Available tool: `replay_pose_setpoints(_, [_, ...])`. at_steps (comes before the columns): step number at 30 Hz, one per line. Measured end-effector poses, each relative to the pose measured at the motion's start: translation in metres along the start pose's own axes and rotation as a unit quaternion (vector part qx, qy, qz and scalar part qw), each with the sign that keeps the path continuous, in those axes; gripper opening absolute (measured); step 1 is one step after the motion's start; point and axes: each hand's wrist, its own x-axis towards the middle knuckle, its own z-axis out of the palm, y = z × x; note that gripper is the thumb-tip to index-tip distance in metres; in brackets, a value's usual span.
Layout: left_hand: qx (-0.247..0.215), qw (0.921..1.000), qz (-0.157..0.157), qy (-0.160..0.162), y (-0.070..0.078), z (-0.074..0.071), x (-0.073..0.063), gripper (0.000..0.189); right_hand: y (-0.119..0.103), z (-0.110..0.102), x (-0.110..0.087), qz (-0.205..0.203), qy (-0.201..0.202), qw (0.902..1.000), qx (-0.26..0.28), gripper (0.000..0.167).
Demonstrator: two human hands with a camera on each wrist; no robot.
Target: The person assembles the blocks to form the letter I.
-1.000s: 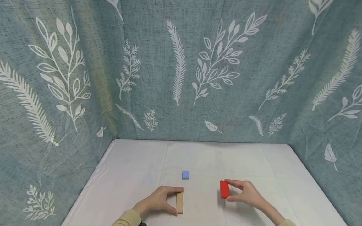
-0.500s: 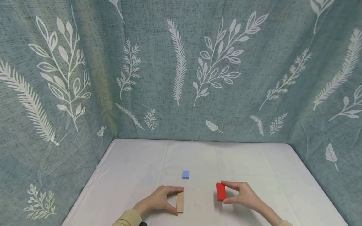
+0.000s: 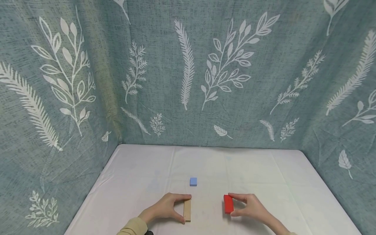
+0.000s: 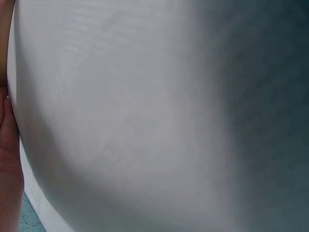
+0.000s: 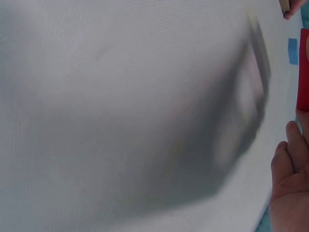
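My left hand point(image 3: 164, 207) grips a pale wooden block point(image 3: 187, 210) by its two ends, thumb at the near end and fingers at the far one. The block stands at the table's front middle. To the right, my right hand point(image 3: 251, 207) pinches a red block point(image 3: 228, 204) between thumb and fingers, and a shadow falls on the cloth below it. In the right wrist view the red block point(image 5: 302, 72) shows at the right edge, over the fingers. A small blue block point(image 3: 193, 181) sits beyond the wooden one. The left wrist view shows only part of the left hand point(image 4: 9, 159).
A white cloth point(image 3: 141, 176) covers the table. Behind it and at both sides hangs a green-blue curtain point(image 3: 164, 81) with white leaf prints.
My right hand has moved the red block left and a little nearer to me. The left hand and the wooden block stay in place, as does the blue block.
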Motion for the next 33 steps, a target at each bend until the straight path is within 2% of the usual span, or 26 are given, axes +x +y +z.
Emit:
replay_pose_setpoints(14, [-0.001, 1.0000, -0.001, 0.002, 0.000, 0.000, -0.001, 0.079, 0.005, 0.009, 0.002, 0.003, 0.010, 0.9981, -0.061, 0.068])
replay_pose_setpoints(20, [-0.002, 1.0000, 0.003, 0.001, 0.000, 0.000, -0.001, 0.079, 0.005, 0.011, 0.004, 0.013, 0.009, 0.9979, -0.062, 0.068])
replay_pose_setpoints(28, [-0.008, 0.9999, 0.007, 0.002, 0.000, 0.000, -0.001, 0.078, 0.008, 0.011, 0.005, -0.008, 0.014, 0.9968, -0.078, 0.068])
replay_pose_setpoints(33, [-0.006, 1.0000, 0.006, 0.003, 0.000, 0.001, -0.001, 0.079, 0.011, 0.012, 0.006, -0.005, 0.017, 0.9971, -0.074, 0.069])
